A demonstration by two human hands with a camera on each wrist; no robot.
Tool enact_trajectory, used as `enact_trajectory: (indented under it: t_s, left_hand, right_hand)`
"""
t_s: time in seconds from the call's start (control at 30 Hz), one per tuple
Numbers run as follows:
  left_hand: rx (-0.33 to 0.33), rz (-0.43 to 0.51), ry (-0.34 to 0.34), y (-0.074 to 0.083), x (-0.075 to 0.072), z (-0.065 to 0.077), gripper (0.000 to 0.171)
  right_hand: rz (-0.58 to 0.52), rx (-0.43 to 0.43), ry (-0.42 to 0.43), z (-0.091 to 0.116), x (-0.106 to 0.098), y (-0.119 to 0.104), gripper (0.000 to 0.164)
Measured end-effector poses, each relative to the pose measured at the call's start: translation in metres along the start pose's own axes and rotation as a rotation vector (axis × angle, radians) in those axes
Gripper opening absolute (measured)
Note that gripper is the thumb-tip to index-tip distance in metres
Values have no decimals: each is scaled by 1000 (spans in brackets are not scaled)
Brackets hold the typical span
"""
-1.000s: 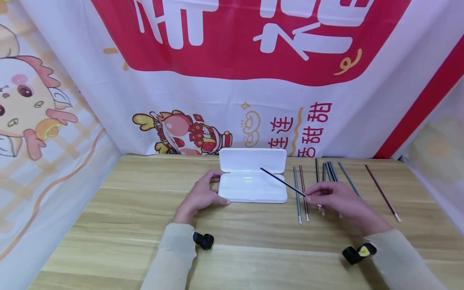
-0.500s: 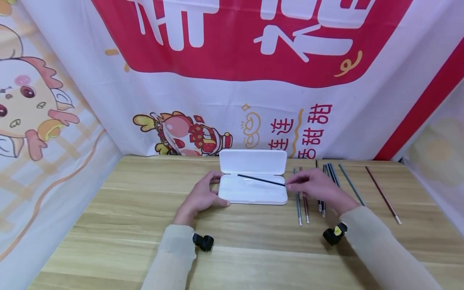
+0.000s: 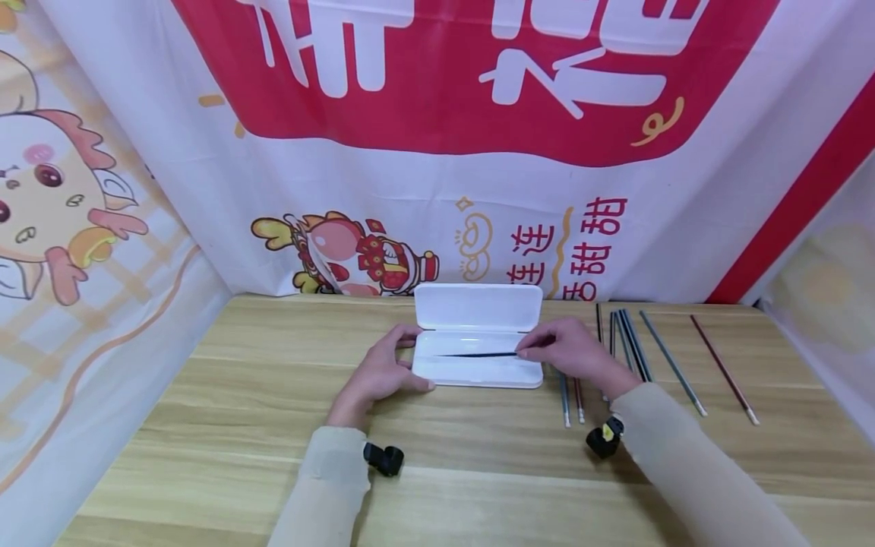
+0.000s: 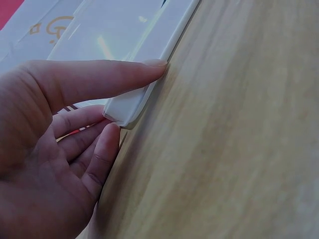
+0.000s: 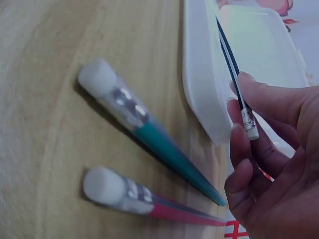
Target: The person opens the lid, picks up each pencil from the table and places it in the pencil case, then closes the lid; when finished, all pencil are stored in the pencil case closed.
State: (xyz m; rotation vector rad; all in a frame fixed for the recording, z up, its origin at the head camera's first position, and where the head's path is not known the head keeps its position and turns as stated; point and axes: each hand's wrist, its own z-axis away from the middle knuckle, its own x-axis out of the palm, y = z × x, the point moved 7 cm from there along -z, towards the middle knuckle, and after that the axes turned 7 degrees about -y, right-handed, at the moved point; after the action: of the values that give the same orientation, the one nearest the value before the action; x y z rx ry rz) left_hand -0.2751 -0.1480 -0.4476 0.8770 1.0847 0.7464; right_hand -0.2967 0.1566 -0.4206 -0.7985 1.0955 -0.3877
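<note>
A white pencil case point(image 3: 478, 308) lies unfolded on the table, its lid raised at the back. At its left end is my left hand point(image 3: 384, 368), which holds the case; in the left wrist view the thumb lies along the front edge and the fingertips meet the corner of the case point(image 4: 130, 105). My right hand point(image 3: 566, 348) pinches a dark pencil point(image 3: 481, 355) near its eraser end, between thumb and fingers. The pencil stretches leftward over the tray of the case. In the right wrist view the white eraser and metal band of this pencil point(image 5: 232, 64) show below the thumb.
A teal pencil point(image 5: 169, 157) and a red pencil point(image 5: 184, 214) lie just right of the case, partly under my right hand. Farther right are several dark and blue pencils point(image 3: 636, 346), plus a lone red pencil point(image 3: 724, 370). A printed cloth point(image 3: 437, 182) hangs behind the table.
My right hand has moved left with the dark pencil, from above the loose pencils to over the case's right end. The pencil has turned nearly level along the case. My left hand has stayed put.
</note>
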Motion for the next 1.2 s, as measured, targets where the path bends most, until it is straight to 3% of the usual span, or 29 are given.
enact_trajectory:
  t_s: [1.2]
  left_hand:
    - [-7,27,-3,-2,1,-1,89]
  right_hand:
    - [109,-13,-39,-7,15,-9,15]
